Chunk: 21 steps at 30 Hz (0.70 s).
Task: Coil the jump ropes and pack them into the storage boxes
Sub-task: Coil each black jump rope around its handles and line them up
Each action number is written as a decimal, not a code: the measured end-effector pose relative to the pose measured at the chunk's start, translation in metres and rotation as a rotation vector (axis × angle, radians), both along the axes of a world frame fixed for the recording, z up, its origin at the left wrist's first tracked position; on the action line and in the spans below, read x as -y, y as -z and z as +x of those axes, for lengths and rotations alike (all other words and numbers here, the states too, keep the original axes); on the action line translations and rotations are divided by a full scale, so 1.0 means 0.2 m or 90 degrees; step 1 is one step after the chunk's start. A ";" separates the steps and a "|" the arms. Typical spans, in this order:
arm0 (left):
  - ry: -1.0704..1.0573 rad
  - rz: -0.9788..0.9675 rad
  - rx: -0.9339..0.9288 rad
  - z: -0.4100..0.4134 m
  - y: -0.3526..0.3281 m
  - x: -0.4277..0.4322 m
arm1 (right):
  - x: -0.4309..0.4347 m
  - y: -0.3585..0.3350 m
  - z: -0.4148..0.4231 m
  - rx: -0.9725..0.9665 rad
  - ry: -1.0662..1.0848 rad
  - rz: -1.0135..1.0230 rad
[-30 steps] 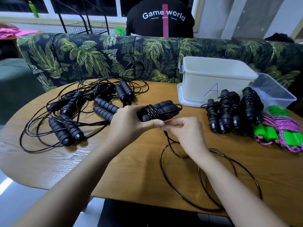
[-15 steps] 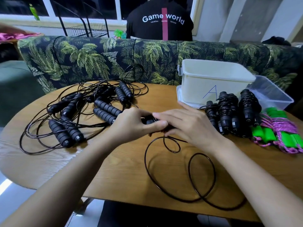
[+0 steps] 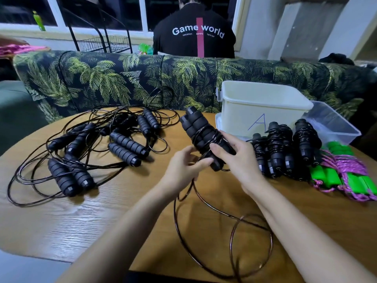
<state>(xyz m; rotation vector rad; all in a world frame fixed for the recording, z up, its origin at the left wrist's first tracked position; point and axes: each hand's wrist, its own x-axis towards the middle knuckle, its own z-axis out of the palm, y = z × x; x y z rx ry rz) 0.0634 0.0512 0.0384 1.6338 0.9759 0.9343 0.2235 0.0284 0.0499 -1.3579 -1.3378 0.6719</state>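
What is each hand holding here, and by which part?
The right hand grips the paired black handles near their lower end; the left hand pinches the loose cord just beneath them.

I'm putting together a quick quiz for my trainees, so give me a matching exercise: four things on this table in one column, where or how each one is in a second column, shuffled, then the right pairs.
Column one
1. white box
2. green-handled ropes
3. loose black ropes
4. held jump rope

Column two
A. tangled pile on the left side of the table
B. raised, cord partly wound round its handles
C. marked with a blue letter A
D. far right, wound in pink cord

Pairs: 1-C, 2-D, 3-A, 4-B.
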 end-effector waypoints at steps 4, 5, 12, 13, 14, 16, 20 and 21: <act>0.087 0.121 -0.128 -0.08 -0.03 -0.13 | 0.01 0.00 0.03 -0.180 -0.066 -0.037; 0.100 0.126 -0.119 -0.08 -0.04 -0.15 | 0.01 0.01 0.03 -0.216 -0.083 -0.051; 0.103 -0.009 0.033 -0.03 0.01 -0.25 | -0.03 0.08 0.02 0.021 0.032 -0.075; 0.090 -0.016 0.033 -0.03 0.04 -0.26 | -0.03 0.08 0.02 0.122 0.067 -0.065; 0.080 -0.018 0.029 -0.02 0.06 -0.28 | -0.04 0.08 0.02 0.183 0.063 -0.060; 0.074 -0.018 0.017 0.00 0.10 -0.29 | -0.03 0.07 0.02 0.262 -0.019 -0.072; 0.097 -0.010 -0.001 0.04 0.12 -0.30 | -0.01 0.09 0.01 0.509 -0.064 -0.119; 0.106 0.006 -0.022 0.05 0.13 -0.30 | -0.02 0.11 0.01 0.527 -0.049 -0.103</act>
